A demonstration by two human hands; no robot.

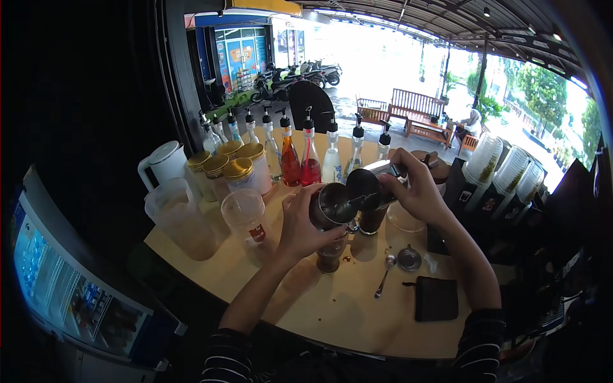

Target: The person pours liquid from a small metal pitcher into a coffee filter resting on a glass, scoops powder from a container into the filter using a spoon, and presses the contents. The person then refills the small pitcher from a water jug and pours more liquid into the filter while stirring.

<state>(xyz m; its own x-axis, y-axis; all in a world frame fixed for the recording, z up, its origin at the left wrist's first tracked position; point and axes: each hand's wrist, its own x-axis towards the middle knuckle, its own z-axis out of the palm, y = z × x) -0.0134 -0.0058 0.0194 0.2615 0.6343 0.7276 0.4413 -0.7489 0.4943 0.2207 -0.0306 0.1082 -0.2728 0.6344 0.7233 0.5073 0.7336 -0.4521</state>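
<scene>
My left hand is wrapped round a container with a dark, shiny round top. Under it, on the table, a glass shows brown contents at its base. My right hand grips a metal vessel, whose dark round end meets or overlaps the left container; whether they touch I cannot tell. Behind them stands a dark-filled glass, partly hidden. Closer to me lie a spoon, a small round metal dish and a folded dark cloth.
Pump bottles line the table's far side. Gold-lidded jars, a clear plastic tub, a large plastic pitcher and a white jug stand left. Stacked plastic cups are at right. A glass-fronted fridge stands lower left.
</scene>
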